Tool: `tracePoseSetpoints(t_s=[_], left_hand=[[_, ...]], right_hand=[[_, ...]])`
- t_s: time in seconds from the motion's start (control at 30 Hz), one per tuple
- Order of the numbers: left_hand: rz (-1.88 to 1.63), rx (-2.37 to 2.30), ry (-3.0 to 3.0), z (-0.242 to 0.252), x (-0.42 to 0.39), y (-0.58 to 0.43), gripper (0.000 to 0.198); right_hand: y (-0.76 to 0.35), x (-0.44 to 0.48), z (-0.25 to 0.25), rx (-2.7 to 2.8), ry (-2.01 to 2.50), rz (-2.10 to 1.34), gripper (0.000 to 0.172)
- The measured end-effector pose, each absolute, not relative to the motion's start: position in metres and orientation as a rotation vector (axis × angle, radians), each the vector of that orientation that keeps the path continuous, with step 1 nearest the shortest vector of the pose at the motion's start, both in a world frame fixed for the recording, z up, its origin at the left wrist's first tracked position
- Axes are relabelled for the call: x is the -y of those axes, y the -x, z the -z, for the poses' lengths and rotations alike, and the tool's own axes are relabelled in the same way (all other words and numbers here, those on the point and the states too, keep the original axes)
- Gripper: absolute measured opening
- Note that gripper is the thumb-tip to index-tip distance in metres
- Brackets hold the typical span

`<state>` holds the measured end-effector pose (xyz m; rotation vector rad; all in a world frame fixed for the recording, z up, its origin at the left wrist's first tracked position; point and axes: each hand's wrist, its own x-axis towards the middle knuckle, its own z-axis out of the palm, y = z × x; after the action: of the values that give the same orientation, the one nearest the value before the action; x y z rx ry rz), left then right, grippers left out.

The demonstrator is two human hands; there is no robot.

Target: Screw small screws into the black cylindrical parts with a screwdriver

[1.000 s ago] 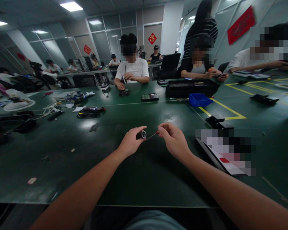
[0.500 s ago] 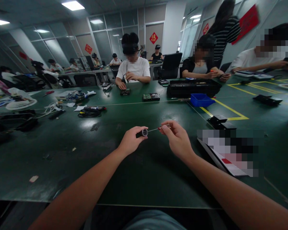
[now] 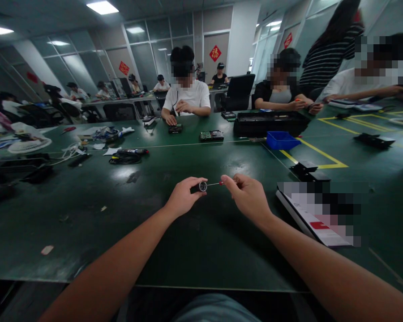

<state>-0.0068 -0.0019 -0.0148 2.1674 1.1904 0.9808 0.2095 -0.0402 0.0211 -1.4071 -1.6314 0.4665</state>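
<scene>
Near the middle of the green table, my left hand (image 3: 183, 196) grips a short black cylinder (image 3: 202, 186) with a pale ring at its round end, which faces me. To its right, my right hand (image 3: 250, 197) is closed around the handle of a thin screwdriver (image 3: 214, 184). The metal shaft points left, and its tip meets the side of the cylinder's ringed end. Most of the handle is hidden by my fingers; only a small red part shows by my thumb. Both hands are held above the table.
A white booklet (image 3: 317, 225) lies right of my right forearm. Black parts (image 3: 309, 172) and a blue bin (image 3: 282, 140) stand beyond it. A cable bundle (image 3: 127, 156) lies back left. Across the table, a person's hand (image 3: 170, 120) touches a small device.
My right hand has shifted its fingers around the screwdriver handle, covering more of it, and the shaft is now nearer level. My left hand stays put. A standing person behind leans further right.
</scene>
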Motion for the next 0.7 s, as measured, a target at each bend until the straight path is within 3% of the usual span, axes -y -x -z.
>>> tracePoseSetpoints(t_s=[0.43, 0.57, 0.7], left_hand=[[-0.965, -1.224, -2.155, 0.0126, 0.0013, 0.0096, 0.04], [-0.945, -1.22, -2.16, 0.0114, 0.0022, 0.0081, 0.04], [-0.959, -1.201, -2.172, 0.0128, 0.0014, 0.0074, 0.041]], right_hand=[[-0.2095, 0.0415, -0.0199, 1.752, 1.175, -0.53, 0.013], [-0.2095, 0.0419, -0.0221, 1.751, 1.192, -0.566, 0.017], [-0.2097, 0.0413, -0.0226, 1.693, 1.278, -0.597, 0.044]])
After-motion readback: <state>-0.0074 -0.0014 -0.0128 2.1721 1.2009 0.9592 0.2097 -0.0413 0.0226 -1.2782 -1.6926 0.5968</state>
